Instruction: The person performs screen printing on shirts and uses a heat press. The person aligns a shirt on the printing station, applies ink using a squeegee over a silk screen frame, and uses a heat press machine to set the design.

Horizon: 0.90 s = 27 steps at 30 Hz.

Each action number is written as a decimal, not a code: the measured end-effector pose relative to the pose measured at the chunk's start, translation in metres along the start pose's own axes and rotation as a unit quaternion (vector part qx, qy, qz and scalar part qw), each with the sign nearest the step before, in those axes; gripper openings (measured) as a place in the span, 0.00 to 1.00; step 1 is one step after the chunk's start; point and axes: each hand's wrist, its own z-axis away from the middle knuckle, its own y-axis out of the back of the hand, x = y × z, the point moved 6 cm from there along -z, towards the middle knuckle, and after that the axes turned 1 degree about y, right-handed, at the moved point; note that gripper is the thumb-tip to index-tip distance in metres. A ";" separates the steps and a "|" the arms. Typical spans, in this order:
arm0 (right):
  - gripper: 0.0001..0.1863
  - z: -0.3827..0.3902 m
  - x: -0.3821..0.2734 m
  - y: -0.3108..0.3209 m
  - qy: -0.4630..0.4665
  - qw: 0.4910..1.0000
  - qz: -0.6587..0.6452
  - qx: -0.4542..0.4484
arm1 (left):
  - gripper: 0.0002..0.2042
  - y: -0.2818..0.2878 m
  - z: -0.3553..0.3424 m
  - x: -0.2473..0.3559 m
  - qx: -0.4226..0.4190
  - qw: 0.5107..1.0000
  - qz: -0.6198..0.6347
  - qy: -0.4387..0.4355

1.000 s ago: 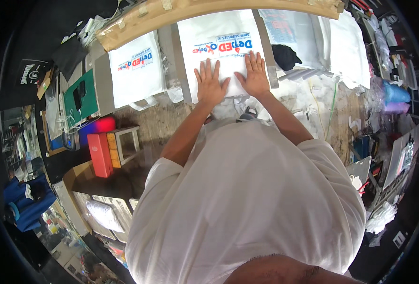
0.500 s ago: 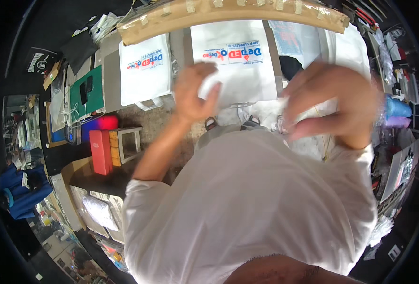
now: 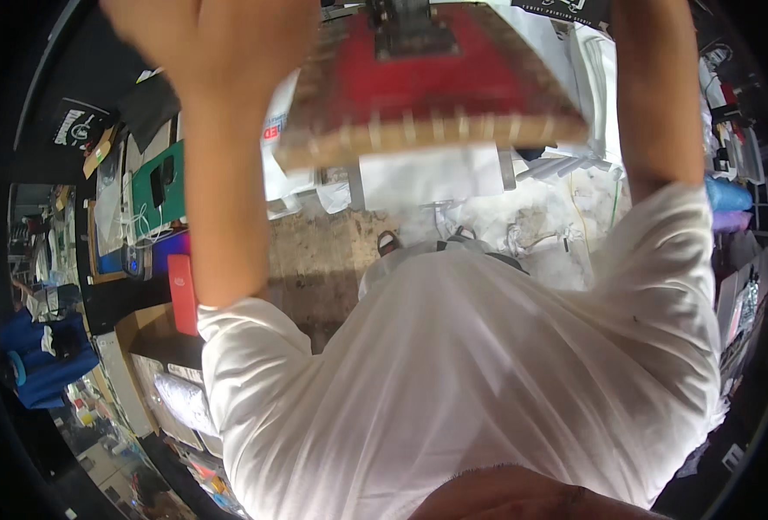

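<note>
A tilted, blurred frame (image 3: 488, 87) with a red panel, tan taped edge and dark metal fitting at its top hangs over the middle white printed bag (image 3: 427, 178), covering much of it. My left hand (image 3: 215, 39) is raised at the top left beside the frame; its fingers are smeared and cut off, so any grip is unclear. My right arm reaches up past the frame's right side, with the hand out of view beyond the top edge.
At left are a green board (image 3: 160, 195) with black devices and cables, and a red box (image 3: 181, 290). Stacked white sheets (image 3: 598, 87) lie at the right beside shelves with blue and purple plastic wrap (image 3: 729, 201). My sandaled feet stand below the work surface.
Both my hands have left the bag and risen to the top of the view. The framed red panel has come down over the bag, hiding most of its print.
</note>
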 end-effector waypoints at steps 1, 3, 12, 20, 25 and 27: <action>0.11 0.007 0.009 -0.019 -0.002 0.999 -0.051 0.005 | 0.18 -0.002 0.027 0.005 -0.042 0.998 -0.002 0.052; 0.11 0.041 0.026 -0.079 -0.052 0.981 -0.179 -0.051 | 0.27 -0.019 0.084 0.009 -0.119 0.981 0.020 0.149; 0.32 0.191 0.054 -0.261 -0.194 0.978 -0.080 0.012 | 0.42 -0.153 0.265 -0.044 -0.275 0.908 -0.001 0.317; 0.41 0.253 0.064 -0.356 -0.208 0.976 -0.054 -0.033 | 0.47 -0.185 0.343 -0.056 -0.304 0.897 -0.064 0.315; 0.35 0.236 0.085 -0.346 -0.219 0.974 -0.042 -0.027 | 0.45 -0.188 0.335 -0.081 -0.265 0.908 -0.070 0.318; 0.33 0.229 0.086 -0.340 -0.245 0.967 -0.062 -0.034 | 0.43 -0.187 0.335 -0.076 -0.251 0.910 -0.077 0.321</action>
